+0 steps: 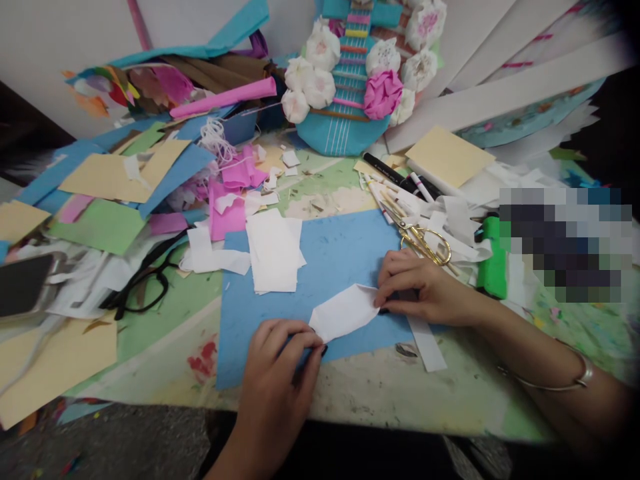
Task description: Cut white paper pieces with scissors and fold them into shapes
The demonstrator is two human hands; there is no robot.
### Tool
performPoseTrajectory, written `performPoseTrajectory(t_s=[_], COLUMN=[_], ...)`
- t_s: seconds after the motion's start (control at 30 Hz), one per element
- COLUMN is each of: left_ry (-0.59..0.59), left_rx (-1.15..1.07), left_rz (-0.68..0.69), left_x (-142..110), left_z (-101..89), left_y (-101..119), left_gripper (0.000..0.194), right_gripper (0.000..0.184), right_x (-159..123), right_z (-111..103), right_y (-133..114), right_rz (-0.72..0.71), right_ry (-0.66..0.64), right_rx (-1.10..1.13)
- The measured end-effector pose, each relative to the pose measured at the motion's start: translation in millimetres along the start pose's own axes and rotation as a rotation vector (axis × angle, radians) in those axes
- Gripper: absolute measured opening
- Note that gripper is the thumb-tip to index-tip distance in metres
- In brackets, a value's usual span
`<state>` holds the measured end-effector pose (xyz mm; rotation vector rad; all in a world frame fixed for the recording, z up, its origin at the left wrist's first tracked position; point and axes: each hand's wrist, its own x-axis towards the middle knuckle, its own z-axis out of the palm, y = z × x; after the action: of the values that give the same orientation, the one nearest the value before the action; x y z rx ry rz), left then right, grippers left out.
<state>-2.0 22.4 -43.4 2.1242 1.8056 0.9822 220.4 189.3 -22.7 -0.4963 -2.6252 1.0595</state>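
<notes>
Folded white paper [345, 313] over blue sheet [330, 257], between both hands; cannot tell if it touches sheet; left hand [283, 360] pinches its near-left end between thumb and fingers; right hand [425, 288] pinches far-right end, fingertips closed on edge; white paper stack [273, 253] beyond left hand; gold-handled scissors [406, 230] just beyond right hand; white strip [429, 345] partly under right hand

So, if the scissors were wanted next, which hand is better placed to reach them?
Likely the right hand: it is close to the gold-handled scissors, though it pinches one end of the folded white paper. The left hand, at the paper's other end, is farther away.
</notes>
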Motion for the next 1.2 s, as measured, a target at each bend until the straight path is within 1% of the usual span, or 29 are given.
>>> performPoseTrajectory(t_s=[0.07,0.2,0.4,0.6,0.8,1.0,1.1,1.2], left_ry=[-0.033,-0.033,-0.038,-0.024,-0.012,0.009,0.005,-0.001], left_rx=[-0.007,0.017,0.060,0.066,0.085,0.130,0.139,0.145], left_rz=[-0.051,-0.140,-0.124,-0.169,-0.138,-0.049,-0.025,-0.016], left_x=[1,2,2,7,8,6,6,6], left_z=[-1.4,-0.8,3.2,4.0,6.3,9.1,9.4,9.9], left_y=[1,4,6,13,10,1,-2,-3], left_gripper=[0.011,0.007,0.008,0.007,0.007,0.007,0.008,0.008], right_gripper=[0.009,0.010,0.008,0.004,0.007,0.007,0.008,0.010], right_x=[0,1,2,4,6,7,6,5], right_z=[0,-1,0,1,4,8,9,10], right_y=[-1,-4,-6,-9,-10,-12,-13,-12], right_rz=[0.014,0.028,0.062,0.076,0.096,0.135,0.159,0.142], right_ry=[-0.008,-0.021,-0.023,-0.012,0.007,0.037,0.054,0.061], right_rx=[-0.008,-0.021,-0.057,-0.071,-0.081,-0.112,-0.090,-0.061])
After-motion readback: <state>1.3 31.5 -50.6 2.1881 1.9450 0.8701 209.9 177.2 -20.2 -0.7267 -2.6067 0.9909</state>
